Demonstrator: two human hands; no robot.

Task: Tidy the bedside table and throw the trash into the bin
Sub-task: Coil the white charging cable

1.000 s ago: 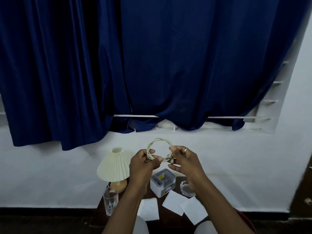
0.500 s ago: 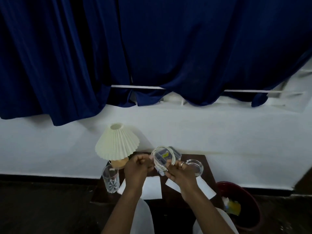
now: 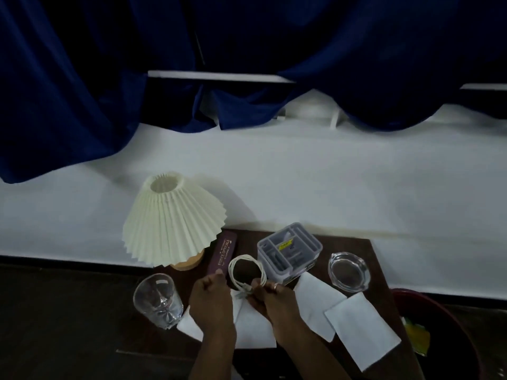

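Note:
A coiled white cable point(image 3: 238, 266) hangs just above the dark bedside table point(image 3: 367, 248), pinched at its loose ends by my right hand point(image 3: 271, 297). My left hand point(image 3: 210, 293) is closed beside it, fingertips near the coil; whether it still grips the cable is hidden. Three white paper sheets lie on the table: one point(image 3: 255, 327) under my hands, one point(image 3: 315, 303) right of them, one point(image 3: 362, 327) at the right edge. A red bin point(image 3: 439, 311) with yellow trash point(image 3: 417, 338) stands on the floor at the right.
A pleated cream lamp point(image 3: 170, 220) stands at the table's back left. A maroon glasses case point(image 3: 223, 252) lies beside it. A drinking glass point(image 3: 157, 300) is front left, a grey organiser box point(image 3: 289, 250) at the back centre, a glass ashtray point(image 3: 348, 271) at the right. Blue curtains hang above.
My hands have come down from chest height to just above the table with the coiled cable. The view has tilted downward, bringing the table and the bin into sight.

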